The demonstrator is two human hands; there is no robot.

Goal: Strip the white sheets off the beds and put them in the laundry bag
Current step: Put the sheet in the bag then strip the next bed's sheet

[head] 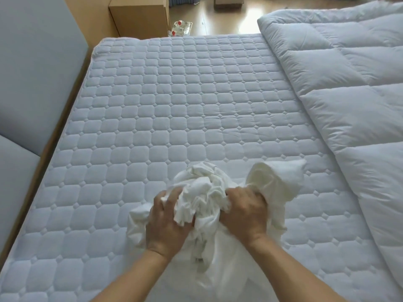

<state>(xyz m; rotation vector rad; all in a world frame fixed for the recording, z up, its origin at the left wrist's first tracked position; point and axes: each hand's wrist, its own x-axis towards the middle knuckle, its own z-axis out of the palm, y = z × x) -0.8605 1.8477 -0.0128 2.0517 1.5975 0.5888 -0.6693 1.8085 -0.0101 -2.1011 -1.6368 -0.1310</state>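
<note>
A white sheet (pixel 202 192) is bunched into a crumpled bundle at the near edge of the bed, over the bare quilted mattress pad (pixel 174 101). My left hand (pixel 169 223) grips the bundle's left side. My right hand (pixel 244 212) grips its right side, where a fold of the sheet stands up. The sheet's tail hangs down between my forearms toward me. No laundry bag is in view.
A puffy white duvet (pixel 349 88) lies folded back along the bed's right side. A grey padded headboard (pixel 37 73) runs along the left. Beyond the bed stand a brown nightstand (pixel 139 16) and a tray of red-capped water bottles (pixel 182 29) on the wooden floor.
</note>
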